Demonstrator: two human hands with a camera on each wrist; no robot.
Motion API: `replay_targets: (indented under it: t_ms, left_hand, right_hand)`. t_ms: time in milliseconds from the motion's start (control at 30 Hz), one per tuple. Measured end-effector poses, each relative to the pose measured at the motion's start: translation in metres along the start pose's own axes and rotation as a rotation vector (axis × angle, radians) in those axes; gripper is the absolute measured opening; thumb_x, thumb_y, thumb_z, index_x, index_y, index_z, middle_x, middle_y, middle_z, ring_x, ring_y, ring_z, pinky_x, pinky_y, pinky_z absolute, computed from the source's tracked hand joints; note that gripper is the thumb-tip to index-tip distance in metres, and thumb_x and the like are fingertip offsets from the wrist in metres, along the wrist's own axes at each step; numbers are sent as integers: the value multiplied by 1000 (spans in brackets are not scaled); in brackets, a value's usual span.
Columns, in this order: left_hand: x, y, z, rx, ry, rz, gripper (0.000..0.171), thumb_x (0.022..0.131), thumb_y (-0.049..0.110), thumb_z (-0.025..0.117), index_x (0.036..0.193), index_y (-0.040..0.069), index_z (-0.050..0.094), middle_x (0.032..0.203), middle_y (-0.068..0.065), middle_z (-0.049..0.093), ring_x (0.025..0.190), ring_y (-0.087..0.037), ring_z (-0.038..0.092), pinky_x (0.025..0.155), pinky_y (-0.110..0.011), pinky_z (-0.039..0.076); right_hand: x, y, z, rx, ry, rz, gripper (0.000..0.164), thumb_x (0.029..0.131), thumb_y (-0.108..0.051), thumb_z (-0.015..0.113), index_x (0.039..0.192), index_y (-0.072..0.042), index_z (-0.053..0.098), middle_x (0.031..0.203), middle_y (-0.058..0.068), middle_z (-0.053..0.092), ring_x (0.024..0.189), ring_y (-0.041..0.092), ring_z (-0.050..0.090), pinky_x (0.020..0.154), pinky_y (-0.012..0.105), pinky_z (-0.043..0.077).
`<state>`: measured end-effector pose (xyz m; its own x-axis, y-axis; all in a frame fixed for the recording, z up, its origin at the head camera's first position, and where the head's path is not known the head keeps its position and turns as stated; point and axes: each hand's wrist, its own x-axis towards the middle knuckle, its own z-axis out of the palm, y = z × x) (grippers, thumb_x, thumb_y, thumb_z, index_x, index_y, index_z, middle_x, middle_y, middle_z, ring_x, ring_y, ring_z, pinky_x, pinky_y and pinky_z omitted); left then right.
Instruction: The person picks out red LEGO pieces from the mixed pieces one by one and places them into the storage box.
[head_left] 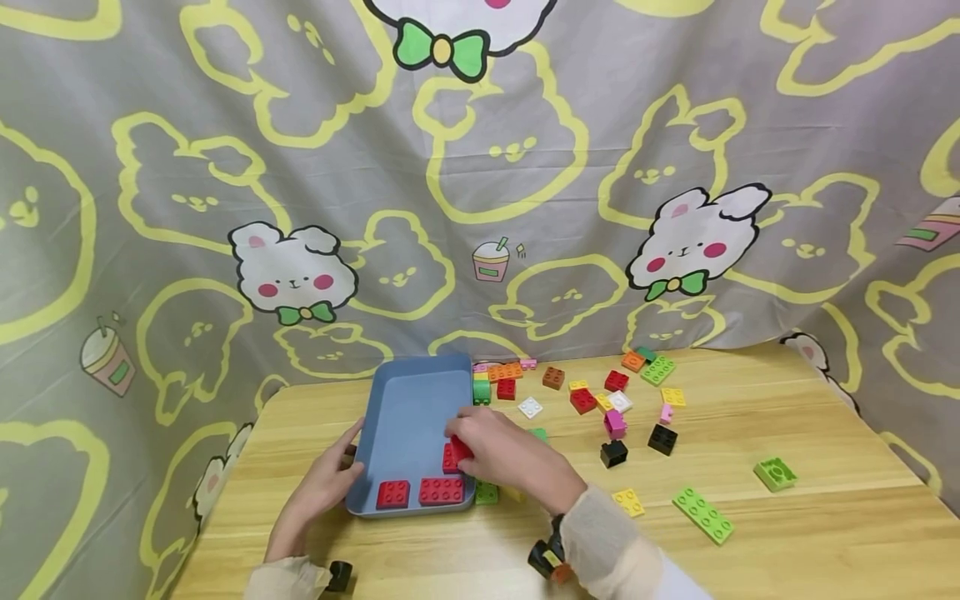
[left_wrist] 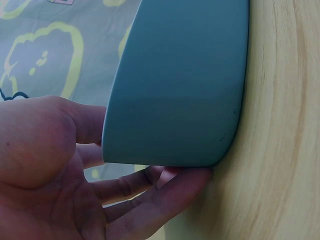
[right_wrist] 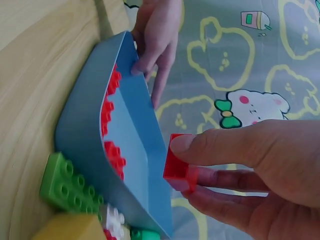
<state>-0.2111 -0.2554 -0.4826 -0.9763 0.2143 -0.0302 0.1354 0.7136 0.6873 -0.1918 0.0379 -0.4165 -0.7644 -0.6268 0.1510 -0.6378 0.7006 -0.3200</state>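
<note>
A blue-grey tray (head_left: 411, 417) lies on the table. My left hand (head_left: 324, 482) holds its left wall, with the thumb over the rim and fingers along the outside (left_wrist: 160, 205). Between thumb and fingertips, my right hand (head_left: 495, 446) pinches a red toy brick (right_wrist: 178, 167) above the tray's right side, its hollow underside showing in the right wrist view. Inside the tray, a red brick (head_left: 393, 494) and a longer red brick (head_left: 441, 491) sit along the near edge. Another red brick (head_left: 449, 460), partly hidden by the right hand, lies by the right wall.
Against the tray's right side stand green bricks (head_left: 486, 493) and a yellow one. Loose bricks spread to the right, among them a black brick (head_left: 662, 439), a magenta brick (head_left: 615, 424) and a long lime brick (head_left: 703, 515). A patterned curtain (head_left: 525, 167) hangs behind the table.
</note>
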Motion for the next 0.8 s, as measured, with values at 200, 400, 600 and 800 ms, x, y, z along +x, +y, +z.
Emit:
replay_targets:
  t_ms: [200,400,600,800]
  left_hand:
    - [1,1,-1,7,-1,1,67,91,-5,55,153,-2,29,109,-25,57,94,-32,56,73,-42,51]
    - [2,1,-2,14,5,10,67,90,-6,55,153,-3,30,108,-25,58,93,-32,56,72,-42,52]
    - [2,1,-2,-4,-6,9,67,90,-6,56,152,-3,31,108,-25,58,93,-32,57,71,-42,52]
    - [0,0,-1,-14,1,-3,66,91,-5,56,152,-3,31,107,-24,58,91,-30,56,70,-42,52]
  right_hand:
    - [22,-9,7,5,-11,-24,25,82,-17,78,105,-8,73,92,1,61,77,10,53,63,19,49]
    - [40,-12,17,5,-28,-39,14,82,-17,78,91,-9,72,76,-2,54,71,12,50,57,21,45]
    - [54,-14,29,3,-69,-4,15,80,-20,80,88,-10,71,72,-4,53,68,11,51,56,22,45]
    - [68,-15,40,2,-94,41,19,78,-21,82,90,-9,73,75,-3,60,69,10,55,59,21,49]
